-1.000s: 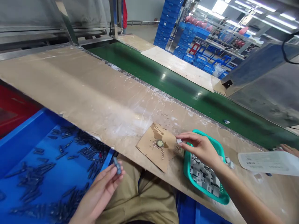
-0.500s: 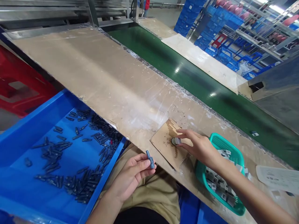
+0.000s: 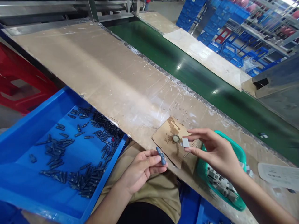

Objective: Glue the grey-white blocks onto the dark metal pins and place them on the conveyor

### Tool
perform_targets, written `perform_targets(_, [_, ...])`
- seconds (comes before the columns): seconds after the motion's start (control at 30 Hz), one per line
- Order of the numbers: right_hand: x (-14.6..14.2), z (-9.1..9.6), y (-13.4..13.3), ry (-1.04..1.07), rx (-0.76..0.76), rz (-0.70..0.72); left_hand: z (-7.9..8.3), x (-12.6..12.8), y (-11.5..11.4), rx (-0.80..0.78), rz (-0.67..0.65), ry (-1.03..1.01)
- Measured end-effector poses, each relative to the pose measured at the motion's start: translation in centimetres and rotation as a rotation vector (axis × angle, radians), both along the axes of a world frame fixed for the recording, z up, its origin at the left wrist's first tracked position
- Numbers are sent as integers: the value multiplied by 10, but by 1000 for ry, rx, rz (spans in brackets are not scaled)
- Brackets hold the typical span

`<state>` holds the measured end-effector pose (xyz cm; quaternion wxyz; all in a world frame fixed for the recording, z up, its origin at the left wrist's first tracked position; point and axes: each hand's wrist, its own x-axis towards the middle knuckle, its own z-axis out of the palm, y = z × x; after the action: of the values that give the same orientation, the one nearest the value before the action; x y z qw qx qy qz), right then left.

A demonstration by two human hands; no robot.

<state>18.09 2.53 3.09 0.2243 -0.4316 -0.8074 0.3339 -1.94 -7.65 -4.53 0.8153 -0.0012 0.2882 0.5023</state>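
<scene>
My left hand (image 3: pixel 140 169) pinches a small dark blue-grey plastic pin (image 3: pixel 161 156) between thumb and fingers, at the near edge of the bench. My right hand (image 3: pixel 215 151) holds a small white square part (image 3: pixel 185 142) between fingertip and thumb, just above a brown cardboard scrap (image 3: pixel 173 144). A small round metal cap (image 3: pixel 175 138) lies on that scrap, just left of the white part. Behind my right wrist sits a teal basket (image 3: pixel 235 152) with several white and grey parts.
A blue bin (image 3: pixel 25 124) at my left holds several dark pins. The brown workbench (image 3: pixel 93 71) runs along a green conveyor belt (image 3: pixel 210 84). A white printed sheet (image 3: pixel 277 175) lies at far right. Blue crates (image 3: pixel 224 34) and racks stand beyond.
My right hand lifted off the round cap and pulled back right with the white part in it. My left hand rose toward the cardboard with the pin. The view shifted slightly down.
</scene>
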Motion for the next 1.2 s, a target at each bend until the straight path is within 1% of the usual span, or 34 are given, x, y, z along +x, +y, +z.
perform_targets(0.07, [-2, 4, -14, 134, -38, -19, 1, 4, 4, 3, -27, -46])
perform_targets(0.13, [-5, 7, -26, 217, -69, -27, 4, 9, 6, 13, -47, -59])
perform_targets(0.17, [-7, 8, -31, 248, -85, -39, 5, 12, 7, 21, -39, -40])
perform_targets(0.23, [-12, 10, -39, 294, -120, -84, 9, 17, 6, 67, 42, 81])
perform_targets(0.27, [-15, 11, -41, 306, -139, -113, 12, 20, 4, 107, 108, 200])
perform_targets(0.33, [-19, 14, -45, 311, -181, -166, 15, 25, -1, 248, 271, 538])
perform_targets(0.4, [-23, 17, -47, 306, -219, -202, 16, 27, -7, 468, 421, 899])
perform_targets(0.47, [-25, 20, -48, 304, -251, -221, 13, 26, -13, 697, 540, 1161])
perform_targets(0.53, [-25, 22, -50, 313, -271, -227, 8, 23, -17, 867, 568, 1297])
perform_targets(0.57, [-25, 23, -51, 318, -278, -227, 6, 21, -18, 922, 548, 1339])
perform_targets(0.67, [-24, 22, -54, 328, -297, -210, 6, 15, -21, 1029, 466, 1397])
perform_targets(0.77, [-21, 21, -55, 316, -324, -173, 16, 14, -23, 1101, 443, 1380])
perform_targets(0.83, [-19, 21, -55, 300, -337, -150, 26, 17, -25, 1058, 452, 1388])
perform_targets(0.9, [-17, 22, -54, 286, -350, -135, 34, 19, -25, 967, 497, 1428])
perform_targets(0.93, [-17, 23, -53, 284, -356, -130, 36, 19, -24, 945, 518, 1448])
perform_targets(0.97, [-17, 23, -52, 288, -363, -126, 37, 17, -22, 965, 514, 1455])
perform_targets(1.03, [-20, 21, -49, 315, -377, -121, 33, 13, -13, 1075, 443, 1434])
perform_targets(1.1, [-23, 16, -39, 323, -394, -106, 25, 9, 1, 1162, 378, 1384])
perform_targets(1.13, [-24, 12, -31, 313, -390, -97, 19, 6, 9, 1172, 347, 1360])
perform_targets(1.17, [-22, 7, -19, 295, -368, -97, 13, 4, 15, 1148, 328, 1344])
perform_targets(1.2, [-19, 2, -4, 269, -323, -116, 6, 1, 20, 1081, 312, 1329])
